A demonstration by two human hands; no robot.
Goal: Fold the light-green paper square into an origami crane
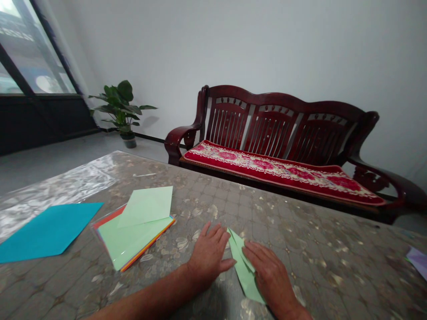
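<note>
Lying on the patterned table [320, 235] in the head view, a folded green paper [246, 278] is being steadied between two bare hands, its narrow tip pointing away from the person and its wider end being partly covered on the right. By the left hand [209, 254], laid open with the palm down, the left edge is being touched near the tip, while the thumb is reaching toward the paper's middle. By the right hand [271, 273], the right side is being covered, the fingers resting close together on the folded layer; its thumb is being hidden, so whether the paper is being pinched cannot be told. The hands are being kept apart, with the paper showing between them.

To the left, a stack of coloured paper [136, 240] is being topped by a loose pale green sheet [147, 206], set askew. Farther left, a blue sheet [50, 231] is lying flat beside a shiny, crinkled covering [80, 180]. Beyond the stack, a thin white object [144, 175] is resting on the table. At the right edge, a purple paper [417, 261] is being cut off by the frame. Behind the table, a floral red cover [276, 171] is being borne by a dark wooden bench [288, 104], and a potted plant [122, 104] is standing near the wall [267, 49].
</note>
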